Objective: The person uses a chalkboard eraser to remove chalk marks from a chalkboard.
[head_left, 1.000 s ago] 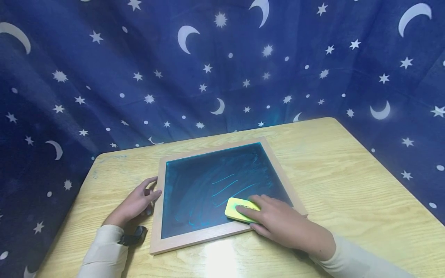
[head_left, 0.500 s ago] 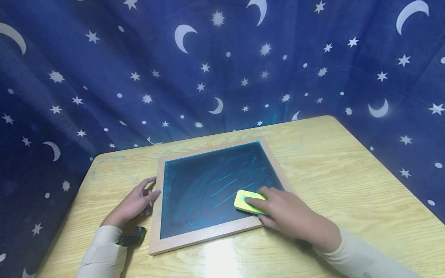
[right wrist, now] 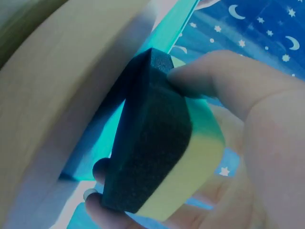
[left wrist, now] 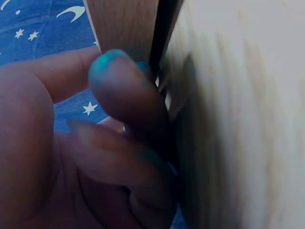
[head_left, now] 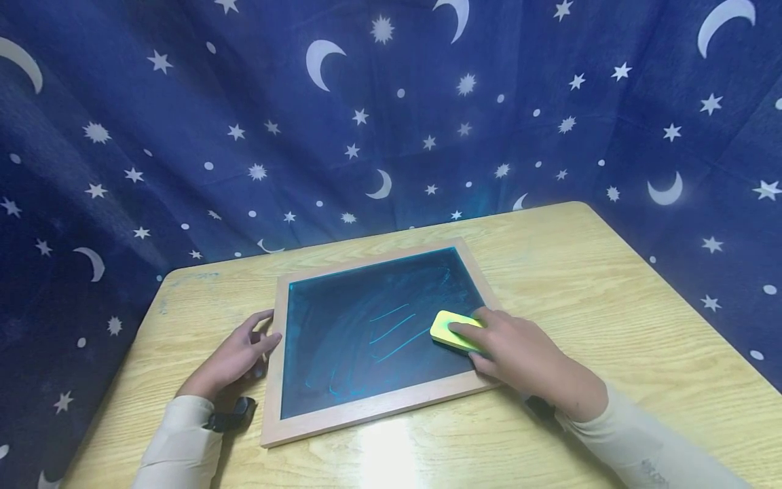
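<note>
A starry curtain [head_left: 201, 95] backs the worktop [head_left: 580, 285]; on this lies a framed blackboard [head_left: 345, 326]. Left hand [head_left: 239, 350]: fingers loosely bent, touching the frame's left edge. Right hand [head_left: 524, 353]: closed round a yellow eraser [head_left: 441, 329], at the blackboard's right side. Blue chalk lines [head_left: 392, 329] slant beside the eraser.

Long cream sleeves clothe a person's forearms, the creased left sleeve [head_left: 183, 438] nearer the table's [head_left: 550, 261] left edge, the right sleeve [head_left: 647, 435] nearer its right. Both stop at the wrist, leaving left hand [head_left: 235, 356] and right hand [head_left: 519, 353] ungloved. A black angular device [head_left: 232, 415] juts from one cuff; a dark fitting [head_left: 540, 409] partly shows beneath the other. Turquoise smudges mark the left fingertips [left wrist: 107, 67].
</note>
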The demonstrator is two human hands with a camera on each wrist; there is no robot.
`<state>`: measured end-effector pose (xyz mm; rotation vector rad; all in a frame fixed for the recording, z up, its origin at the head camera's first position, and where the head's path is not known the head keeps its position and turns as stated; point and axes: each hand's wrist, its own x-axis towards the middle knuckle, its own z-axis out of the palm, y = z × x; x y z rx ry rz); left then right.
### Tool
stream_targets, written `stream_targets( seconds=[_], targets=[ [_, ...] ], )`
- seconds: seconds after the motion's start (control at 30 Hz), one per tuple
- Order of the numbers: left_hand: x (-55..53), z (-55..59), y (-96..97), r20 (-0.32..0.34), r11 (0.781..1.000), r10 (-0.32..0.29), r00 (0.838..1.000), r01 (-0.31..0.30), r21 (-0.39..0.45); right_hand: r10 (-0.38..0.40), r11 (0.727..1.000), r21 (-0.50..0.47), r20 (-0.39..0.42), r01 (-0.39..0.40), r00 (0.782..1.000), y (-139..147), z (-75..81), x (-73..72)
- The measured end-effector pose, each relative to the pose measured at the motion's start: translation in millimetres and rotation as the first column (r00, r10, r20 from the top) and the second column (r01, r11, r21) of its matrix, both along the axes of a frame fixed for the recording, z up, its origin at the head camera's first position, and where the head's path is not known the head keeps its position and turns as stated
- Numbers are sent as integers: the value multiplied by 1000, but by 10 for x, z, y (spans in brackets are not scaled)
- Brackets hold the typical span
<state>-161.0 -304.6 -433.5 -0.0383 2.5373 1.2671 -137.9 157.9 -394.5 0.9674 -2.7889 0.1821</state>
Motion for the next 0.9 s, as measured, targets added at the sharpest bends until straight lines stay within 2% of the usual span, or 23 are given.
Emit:
stream_targets(
  seconds=[0.27, 0.47, 0.67, 0.9],
  targets=[
    [-2, 16, 3, 6, 1000, 2, 1000, -2, -13, -81, 996, -26, 44, 82, 996, 73, -4, -82],
    [9, 32, 8, 11, 1000, 6, 1000, -6, -20, -111, 993, -33, 42, 113, 993, 109, -17, -123],
    [12, 28, 6, 3, 1000, -3, 1000, 3, -23, -130, 990, -52, 28, 132, 991, 123, -32, -146],
    [-1, 16, -4, 0, 1000, 0, 1000, -1, -29, -119, 991, -60, 10, 119, 993, 122, -39, -145]
  ],
)
